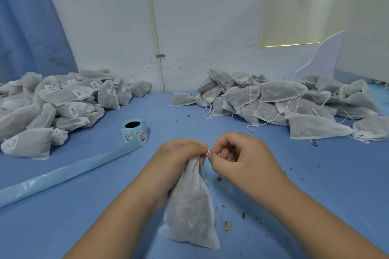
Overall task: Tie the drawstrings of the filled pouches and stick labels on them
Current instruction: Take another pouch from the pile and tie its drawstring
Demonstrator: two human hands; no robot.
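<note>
Closest to us is a white filled pouch (189, 212). We can see dark bits of dried leaf through its thin cloth. Its bottom rests on the blue table (94, 223) and its top points away from us.

Our left hand (179, 157) is closed tight around the neck of the pouch and holds it up. Our right hand (242, 157) is just beside it, with its fingers curled in. Its fingertips pinch the drawstring (208, 153) right at the mouth of the pouch. A loose bit of string hangs down next to the neck.

Small leaf crumbs (227, 225) lie on the table to the right of the pouch.

Farther back and to the left sits a label roll (134, 132). It is light blue and has white barcode stickers on it. A long strip of blue backing paper (63, 172) runs from it toward the left edge.

On the far left is a pile of labelled pouches (63, 101), each with a white sticker. On the far right is a pile of plain pouches (284, 99) with loose strings. The two piles are well apart.

Behind them stands a white wall with a thin pipe (154, 27) running up it.
</note>
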